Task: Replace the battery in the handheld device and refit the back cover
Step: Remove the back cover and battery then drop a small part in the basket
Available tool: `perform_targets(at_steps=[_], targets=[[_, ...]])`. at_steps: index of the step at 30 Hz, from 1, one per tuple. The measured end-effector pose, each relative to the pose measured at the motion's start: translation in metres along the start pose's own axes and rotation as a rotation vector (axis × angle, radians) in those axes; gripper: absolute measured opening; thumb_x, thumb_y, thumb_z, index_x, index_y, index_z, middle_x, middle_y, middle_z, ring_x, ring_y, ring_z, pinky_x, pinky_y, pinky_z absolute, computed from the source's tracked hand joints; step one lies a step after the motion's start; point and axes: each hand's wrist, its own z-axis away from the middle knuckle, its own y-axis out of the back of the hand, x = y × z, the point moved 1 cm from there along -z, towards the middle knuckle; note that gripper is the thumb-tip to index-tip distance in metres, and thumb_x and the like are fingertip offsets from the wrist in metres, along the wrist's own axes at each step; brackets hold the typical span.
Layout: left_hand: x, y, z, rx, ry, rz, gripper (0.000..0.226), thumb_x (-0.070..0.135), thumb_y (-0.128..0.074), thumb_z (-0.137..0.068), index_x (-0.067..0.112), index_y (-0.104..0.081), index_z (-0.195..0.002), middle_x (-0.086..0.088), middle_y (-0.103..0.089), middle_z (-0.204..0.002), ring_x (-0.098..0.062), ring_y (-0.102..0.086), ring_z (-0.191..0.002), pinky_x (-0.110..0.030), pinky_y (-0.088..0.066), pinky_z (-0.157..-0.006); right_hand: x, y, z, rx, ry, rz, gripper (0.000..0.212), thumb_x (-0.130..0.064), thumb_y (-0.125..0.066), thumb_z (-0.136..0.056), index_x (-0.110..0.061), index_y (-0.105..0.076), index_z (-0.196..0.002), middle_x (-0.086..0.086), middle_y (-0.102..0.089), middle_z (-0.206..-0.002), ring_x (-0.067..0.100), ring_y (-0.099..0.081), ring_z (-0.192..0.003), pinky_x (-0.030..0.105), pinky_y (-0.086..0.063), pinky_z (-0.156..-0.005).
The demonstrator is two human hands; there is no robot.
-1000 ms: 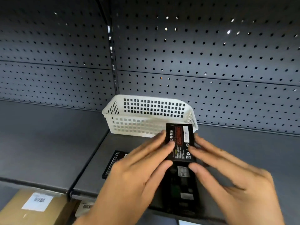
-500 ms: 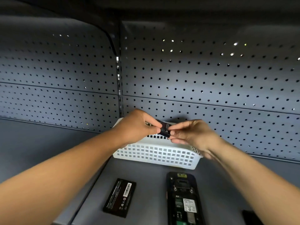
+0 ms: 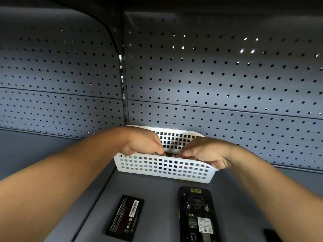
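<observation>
Both my hands reach into the white basket at the back of the shelf. The left hand and right hand meet over a small dark item that shows just above the near wall. My fingers curl down around it, tips hidden behind the lattice, so I cannot tell whether they pinch it or have let go. I judge it to be a battery going into the basket.

The device lies face down on the shelf, near the basket, with its back open and its battery bay bare. A battery lies flat just to its left, apart from it, label up. A dark edge shows at the lower right; it may be the back cover, but too little is visible.

Handling, by my judgement: the battery is a stiff, flat, smooth block, light but dense. I should take it by its two long edges, thumb opposite fingers, keeping clear of the contact end. It lies flush on the shelf, so I should tip one edge up first. The cover is likely thin plastic; press it along its rim, not its middle.
</observation>
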Motion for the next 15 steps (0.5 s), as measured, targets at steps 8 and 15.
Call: perform_targets(at_steps=[8,15], targets=[[0.007,-0.002,0.003,0.006,0.006,-0.103,0.023,0.018,-0.052,-0.098,0.002,-0.068,-0.102,-0.006,-0.068,-0.105,-0.020,-0.060,-0.101,-0.026,-0.043,-0.091,-0.005,-0.002,0.005,-0.002,-0.030,0.084,0.026,-0.016,-0.057,-0.094,0.002,-0.066,-0.110,0.014,-0.073,-0.085,0.025,-0.073,-0.069,0.037,-0.060,-0.063],[-0.002,0.013,0.091,0.689,-0.462,0.070,0.021,0.028,-0.060,-0.095,0.029,-0.072,-0.113,0.016,-0.072,-0.102,-0.001,-0.068,-0.094,-0.013,-0.052,-0.087,-0.042,0.001,0.079,0.380,0.473,0.333,0.015,-0.017,-0.063,-0.091,-0.024,-0.072,-0.100,-0.002,-0.077,-0.093,0.018,-0.073,-0.089,0.039,-0.058,-0.088]])
